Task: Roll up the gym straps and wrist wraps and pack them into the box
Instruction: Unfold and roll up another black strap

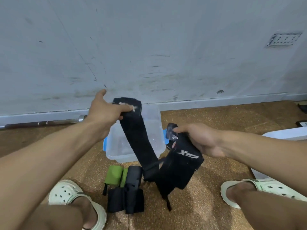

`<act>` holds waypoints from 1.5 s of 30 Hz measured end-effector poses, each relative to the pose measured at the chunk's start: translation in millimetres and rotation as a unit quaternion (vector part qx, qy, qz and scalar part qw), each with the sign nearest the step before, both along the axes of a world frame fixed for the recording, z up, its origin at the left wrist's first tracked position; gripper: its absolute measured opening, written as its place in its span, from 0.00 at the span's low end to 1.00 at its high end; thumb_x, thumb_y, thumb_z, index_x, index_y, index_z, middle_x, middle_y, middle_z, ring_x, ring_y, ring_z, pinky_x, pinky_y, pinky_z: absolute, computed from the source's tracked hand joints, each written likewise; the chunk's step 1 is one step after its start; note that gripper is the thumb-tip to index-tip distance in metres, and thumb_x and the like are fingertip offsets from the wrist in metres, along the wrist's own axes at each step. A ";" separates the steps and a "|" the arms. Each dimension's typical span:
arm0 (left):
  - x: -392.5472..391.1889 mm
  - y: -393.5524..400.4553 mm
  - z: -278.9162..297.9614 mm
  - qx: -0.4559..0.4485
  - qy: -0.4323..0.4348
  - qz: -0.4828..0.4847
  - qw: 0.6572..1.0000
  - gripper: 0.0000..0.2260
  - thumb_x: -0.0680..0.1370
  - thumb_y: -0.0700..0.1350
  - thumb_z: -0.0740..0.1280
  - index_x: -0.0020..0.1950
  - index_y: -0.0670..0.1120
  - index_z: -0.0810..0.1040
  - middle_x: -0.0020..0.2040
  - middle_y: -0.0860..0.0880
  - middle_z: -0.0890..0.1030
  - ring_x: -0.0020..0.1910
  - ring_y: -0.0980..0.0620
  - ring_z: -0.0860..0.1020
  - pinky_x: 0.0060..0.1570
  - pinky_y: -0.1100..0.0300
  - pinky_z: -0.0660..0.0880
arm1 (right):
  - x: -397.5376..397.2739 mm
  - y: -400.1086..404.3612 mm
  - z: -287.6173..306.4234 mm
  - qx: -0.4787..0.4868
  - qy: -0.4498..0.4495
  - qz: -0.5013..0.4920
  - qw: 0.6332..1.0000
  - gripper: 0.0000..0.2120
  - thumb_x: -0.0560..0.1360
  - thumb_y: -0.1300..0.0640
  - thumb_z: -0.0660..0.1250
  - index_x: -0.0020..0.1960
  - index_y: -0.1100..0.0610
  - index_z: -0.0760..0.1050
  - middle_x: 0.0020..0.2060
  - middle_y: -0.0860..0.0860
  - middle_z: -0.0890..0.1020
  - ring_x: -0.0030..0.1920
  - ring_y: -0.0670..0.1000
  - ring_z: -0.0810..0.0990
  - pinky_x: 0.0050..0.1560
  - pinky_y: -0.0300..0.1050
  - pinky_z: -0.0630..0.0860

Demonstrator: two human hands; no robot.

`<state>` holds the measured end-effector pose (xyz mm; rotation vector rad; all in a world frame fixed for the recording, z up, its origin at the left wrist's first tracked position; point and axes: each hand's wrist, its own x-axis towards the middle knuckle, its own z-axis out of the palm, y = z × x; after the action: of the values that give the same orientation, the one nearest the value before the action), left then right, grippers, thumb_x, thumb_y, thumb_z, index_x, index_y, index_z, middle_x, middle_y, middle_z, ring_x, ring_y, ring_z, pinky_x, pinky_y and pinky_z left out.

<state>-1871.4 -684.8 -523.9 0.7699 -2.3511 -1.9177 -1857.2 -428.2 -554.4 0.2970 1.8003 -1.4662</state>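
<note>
A: What fills the frame?
B: A scuffed grey wall [149,47] above, brown floor [207,188] below.

A: And the box?
B: The clear box [154,117] sits at centre, open, on the floor by the wall.

A: The hands?
B: The left hand [106,112] pinches the upper end of one black wrap [137,138] above the box. The right hand [199,138] has its grip closed on another black wrap [179,170] hanging right of centre.

A: Anything finished?
B: Rolled straps [126,188], green and black, lie at lower centre between white clogs [66,193].
</note>
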 end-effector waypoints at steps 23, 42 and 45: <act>32.2 27.0 14.0 -0.075 0.173 -0.309 0.932 0.44 0.75 0.31 0.72 0.81 0.61 0.56 0.47 0.50 0.87 0.45 0.55 0.83 0.47 0.64 0.78 | 3.9 -3.9 31.9 0.046 0.308 0.036 0.950 0.18 0.72 0.44 0.78 0.61 0.40 0.82 0.54 0.41 0.87 0.49 0.44 0.87 0.55 0.41 0.79; 27.8 43.7 1.0 0.171 0.043 -0.091 0.980 0.37 0.80 0.43 0.71 0.83 0.55 0.52 0.52 0.46 0.87 0.51 0.51 0.86 0.48 0.57 0.82 | 10.5 -13.0 42.2 -0.021 0.203 0.042 0.978 0.11 0.79 0.46 0.71 0.59 0.48 0.85 0.35 0.45 0.84 0.27 0.44 0.75 0.29 0.38 0.70; 26.8 45.8 -0.3 0.151 0.043 -0.071 0.985 0.34 0.81 0.42 0.70 0.81 0.54 0.56 0.51 0.46 0.88 0.50 0.49 0.86 0.44 0.59 0.83 | 7.0 -12.5 42.7 0.014 0.205 0.083 0.975 0.12 0.76 0.42 0.74 0.58 0.41 0.84 0.49 0.50 0.89 0.48 0.62 0.87 0.53 0.56 0.85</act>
<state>-1844.6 -639.0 -524.2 0.5281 -2.1451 -2.3511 -1850.2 -440.8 -511.7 -0.1541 2.1129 -1.4578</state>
